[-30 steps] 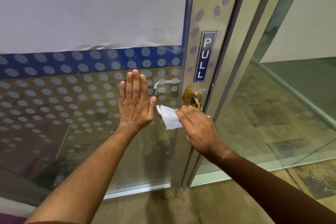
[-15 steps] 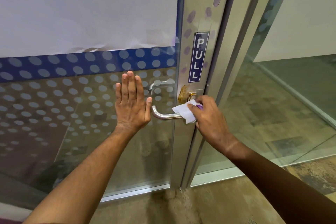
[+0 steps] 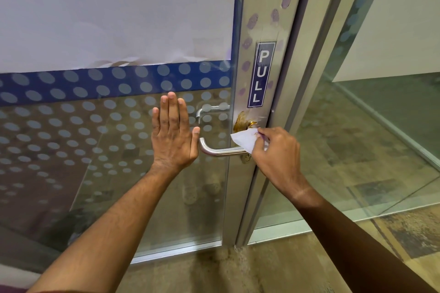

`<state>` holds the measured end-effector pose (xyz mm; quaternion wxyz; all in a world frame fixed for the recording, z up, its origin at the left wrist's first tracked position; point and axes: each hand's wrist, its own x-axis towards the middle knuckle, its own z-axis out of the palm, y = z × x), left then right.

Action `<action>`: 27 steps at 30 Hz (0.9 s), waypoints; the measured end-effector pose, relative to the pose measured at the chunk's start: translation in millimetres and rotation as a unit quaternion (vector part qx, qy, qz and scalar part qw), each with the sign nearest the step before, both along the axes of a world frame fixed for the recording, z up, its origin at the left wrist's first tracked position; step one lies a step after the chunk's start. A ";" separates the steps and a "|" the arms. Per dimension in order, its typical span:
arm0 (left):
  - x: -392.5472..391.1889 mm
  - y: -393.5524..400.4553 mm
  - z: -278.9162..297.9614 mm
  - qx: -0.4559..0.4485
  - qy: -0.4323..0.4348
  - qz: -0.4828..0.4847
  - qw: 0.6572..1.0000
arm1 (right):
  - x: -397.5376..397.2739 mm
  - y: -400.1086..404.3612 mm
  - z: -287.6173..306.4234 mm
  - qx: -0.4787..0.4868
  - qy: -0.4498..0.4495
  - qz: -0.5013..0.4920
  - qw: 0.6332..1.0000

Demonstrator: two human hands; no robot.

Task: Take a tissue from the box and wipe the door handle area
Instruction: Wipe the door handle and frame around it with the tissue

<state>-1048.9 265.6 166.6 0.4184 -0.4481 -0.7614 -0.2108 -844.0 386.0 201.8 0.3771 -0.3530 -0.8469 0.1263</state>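
Tissue (image 3: 246,140), thin white crumpled sheet, pinched in right hand (image 3: 278,152) against base of brushed-steel round-bar door handle (image 3: 221,150), whose long axis runs horizontal, free end hooked left toward flat, straight-fingered left hand (image 3: 173,137) pressed on dotted glass door (image 3: 100,140), yellow-brown stain (image 3: 239,119) just above.

One text can be read: the word "PULL", in white capital letters set one under the other, on a narrow dark blue sticker (image 3: 261,74). The sticker stands upright on the grey metal door frame (image 3: 266,19).
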 end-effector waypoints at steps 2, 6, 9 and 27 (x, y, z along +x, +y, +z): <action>-0.1 -0.2 -0.3 -0.002 -0.001 0.000 1.000 | -4.1 -5.5 2.4 -0.027 0.016 -0.014 0.999; 0.3 -0.6 -0.3 -0.006 -0.002 -0.001 1.000 | -11.4 -5.1 6.8 -0.101 0.037 -0.021 0.994; 0.4 -0.8 0.0 -0.005 -0.004 -0.001 1.000 | -15.1 -3.3 8.3 -0.124 0.064 -0.026 0.990; -2.6 1.7 -2.0 0.006 0.010 -0.002 1.000 | -14.5 -1.1 9.8 0.070 0.010 0.021 0.997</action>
